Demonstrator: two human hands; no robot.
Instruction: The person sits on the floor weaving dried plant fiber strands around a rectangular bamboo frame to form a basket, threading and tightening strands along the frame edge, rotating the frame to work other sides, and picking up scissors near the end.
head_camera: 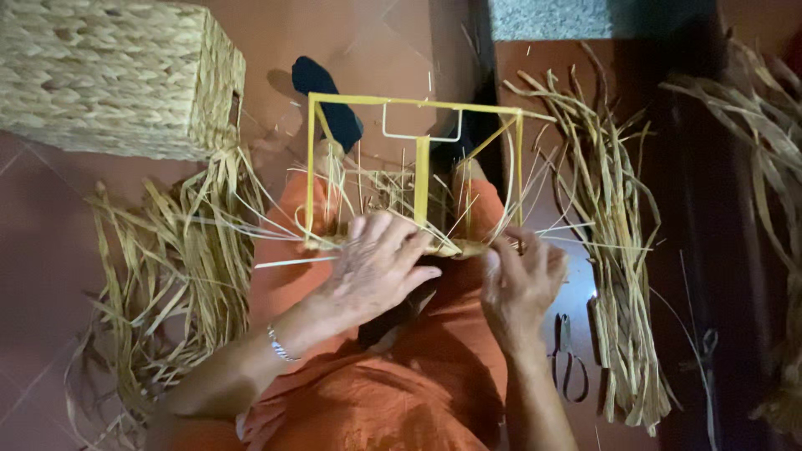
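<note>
Head view: a woven straw box (117,75) sits far beyond the left hand (376,267), loose dry straw bundles (618,250) lie just right of the right hand (522,280), dark pliers (568,359) nearby. The yellow wire frame (418,167) stands on the lap; both hands' grips close on its woven straw bottom edge (451,247).

A finished woven basket (117,75) stands top left; pliers (570,359) lie on the floor (33,250).

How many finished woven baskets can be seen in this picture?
1: a finished woven basket stands on the floor at top left, beyond the left hand. Others may be outside the view.
</note>
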